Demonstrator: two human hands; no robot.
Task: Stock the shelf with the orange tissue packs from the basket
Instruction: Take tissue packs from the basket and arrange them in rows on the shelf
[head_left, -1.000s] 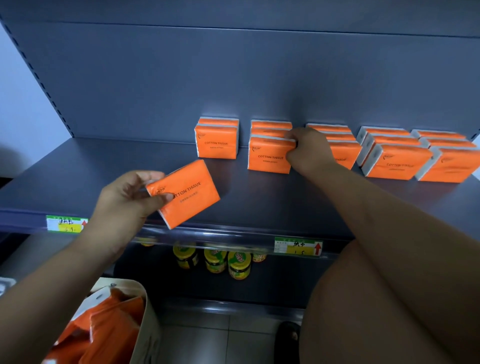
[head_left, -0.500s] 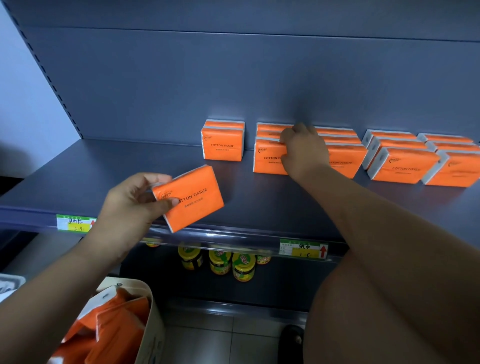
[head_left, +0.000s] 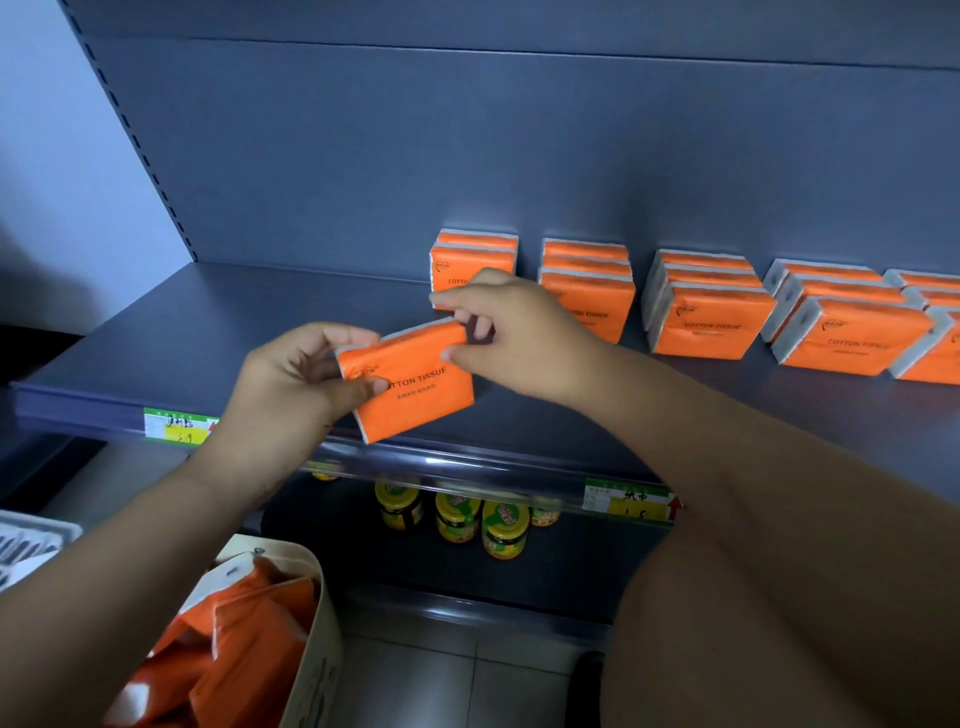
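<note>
Orange tissue packs (head_left: 249, 639) lay heaped in the basket (head_left: 317, 649) at the lower left, below the front edge of the shelf (head_left: 208, 332). A white crate (head_left: 31, 540) showed at the far left, and a green and yellow price label (head_left: 176, 426) sat on the front edge near the shelf's left corner.

The left hand (head_left: 296, 384) gripped the left end of one held pack (head_left: 415, 384), its thumb lying across the printed face and its fingers curled behind. That pack was over the front part of the shelf, tilted with its right end higher and the words COTTON TISSUE facing the camera. Whether it touched the shelf could not be told. The right hand (head_left: 519, 332) pinched the pack's upper right corner between thumb and fingers, with the forefinger stretched out above the top edge.

Behind the hands, rows of stocked packs (head_left: 711, 317) stood upright along the back edge against the rear panel. The leftmost row was two deep and partly hidden by the right hand, the next three were three deep, and the last was cut off at the right corner.

Under the shelf, yellow-lidded jars (head_left: 457, 517) stood on a lower level, with a second price label (head_left: 628, 501) on the front edge to their right.
</note>
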